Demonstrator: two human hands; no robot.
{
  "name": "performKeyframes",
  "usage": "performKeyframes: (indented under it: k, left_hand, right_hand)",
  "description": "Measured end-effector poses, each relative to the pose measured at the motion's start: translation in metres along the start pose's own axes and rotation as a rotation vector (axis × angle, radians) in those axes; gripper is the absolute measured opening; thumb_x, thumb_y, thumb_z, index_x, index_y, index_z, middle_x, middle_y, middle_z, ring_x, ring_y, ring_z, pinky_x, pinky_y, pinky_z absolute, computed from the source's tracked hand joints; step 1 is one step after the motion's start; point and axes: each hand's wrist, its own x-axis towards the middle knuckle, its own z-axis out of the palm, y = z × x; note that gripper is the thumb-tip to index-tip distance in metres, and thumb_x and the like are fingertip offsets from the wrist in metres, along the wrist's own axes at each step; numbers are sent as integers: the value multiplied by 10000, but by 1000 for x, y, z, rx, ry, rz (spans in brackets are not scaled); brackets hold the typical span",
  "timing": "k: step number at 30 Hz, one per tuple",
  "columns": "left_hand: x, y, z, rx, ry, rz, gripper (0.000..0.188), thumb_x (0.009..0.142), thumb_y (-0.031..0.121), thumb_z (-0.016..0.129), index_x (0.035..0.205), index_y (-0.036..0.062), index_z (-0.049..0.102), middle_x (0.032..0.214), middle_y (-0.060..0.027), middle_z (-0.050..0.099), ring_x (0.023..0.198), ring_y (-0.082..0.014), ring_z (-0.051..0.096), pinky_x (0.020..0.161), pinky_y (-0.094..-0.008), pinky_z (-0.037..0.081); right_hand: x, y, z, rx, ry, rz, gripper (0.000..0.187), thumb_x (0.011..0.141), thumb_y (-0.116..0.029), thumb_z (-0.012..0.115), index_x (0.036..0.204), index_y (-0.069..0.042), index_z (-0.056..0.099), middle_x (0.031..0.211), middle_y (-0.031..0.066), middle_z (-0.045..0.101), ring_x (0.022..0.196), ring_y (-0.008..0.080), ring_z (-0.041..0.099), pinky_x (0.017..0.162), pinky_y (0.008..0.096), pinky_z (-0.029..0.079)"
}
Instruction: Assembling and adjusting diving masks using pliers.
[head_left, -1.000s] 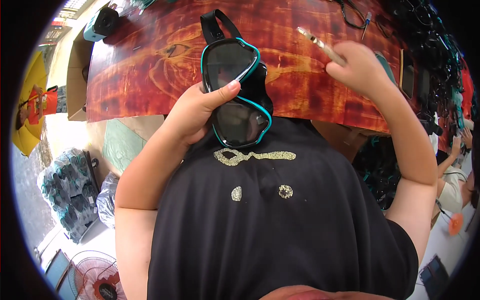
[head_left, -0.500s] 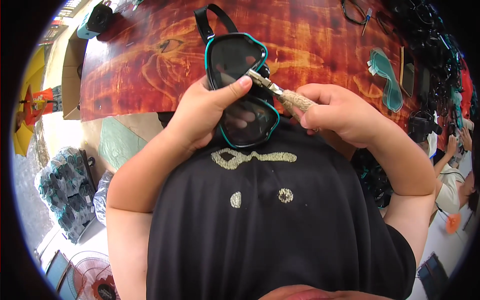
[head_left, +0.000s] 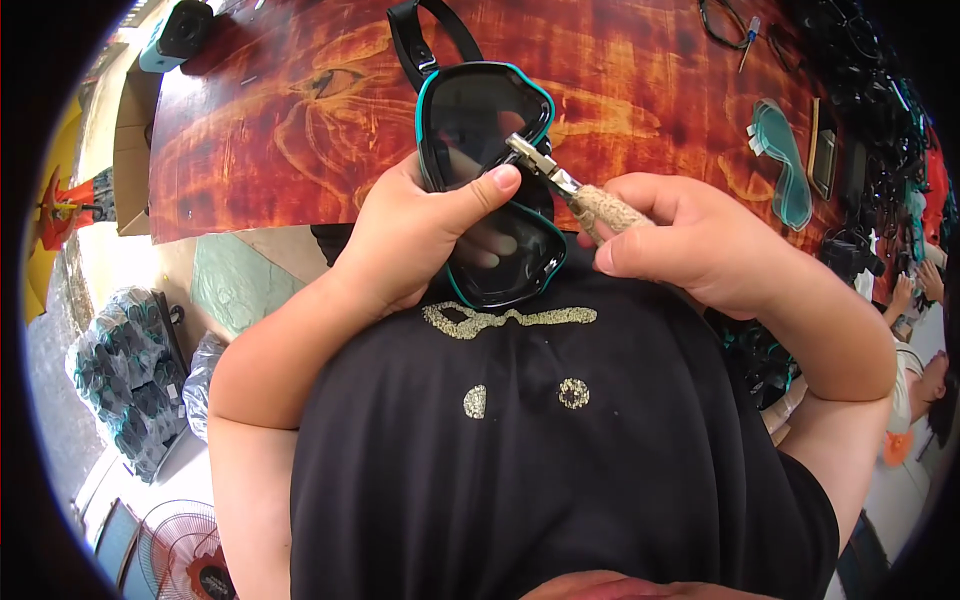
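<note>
My left hand [head_left: 430, 225] grips a diving mask [head_left: 470, 110] by its middle, the thumb on the front and fingers behind the dark lenses. The mask has a teal-edged black frame and a black strap looping off its far end. Its near end reaches over the table edge by my shirt. My right hand [head_left: 680, 235] is closed around pliers [head_left: 590, 200] whose handles are wrapped in tan cord. Their metal jaws lie at the bridge between the two lenses, close to my left thumb tip. Whether the jaws pinch anything there I cannot tell.
On the glossy wooden table [head_left: 290, 150] lie a clear teal lens sheet [head_left: 778, 165], a phone-like slab [head_left: 823, 155] and a screwdriver [head_left: 750, 40]. A small boxy camera [head_left: 178, 35] stands far left. Stacked masks [head_left: 125, 380] and a fan [head_left: 185, 550] are lower left; more masks crowd the right.
The mask has shifted slightly to the right and tilted a little. The pliers' jaws have moved slightly up and right along with it, still by the bridge.
</note>
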Motion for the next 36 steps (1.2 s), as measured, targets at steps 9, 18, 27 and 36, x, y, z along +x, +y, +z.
performKeyframes:
  k: [9,18,27,36]
  left_hand:
    - [-3,-3,7,-13,45,24,309,910,271,760,1083,43,641,892,-40,703,657,-116,667,552,-247,541]
    - [-7,-6,5,83,14,179,286,884,205,791,1074,28,671,886,-3,690,714,-64,630,633,-236,527]
    - [-6,4,-1,38,-22,95,367,871,238,804,1118,7,660,904,2,676,782,-76,628,673,-240,526]
    - [14,18,-26,326,-183,75,418,841,322,813,1045,-12,667,773,-71,692,626,-142,677,556,-248,522]
  right_hand:
    - [1,-11,-3,-242,-61,127,450,804,-182,685,1211,-16,590,953,13,607,882,95,557,715,243,439]
    - [-4,32,-8,-272,-5,-280,564,800,-139,613,1343,-3,545,919,35,605,810,109,550,716,269,460]
    - [-6,11,-18,-230,-84,-59,566,800,-183,648,1339,-30,566,920,23,598,865,109,545,768,274,454]
    - [-6,15,-27,-691,-203,-184,759,773,-232,632,1480,-53,418,1211,167,601,1169,292,600,991,392,486]
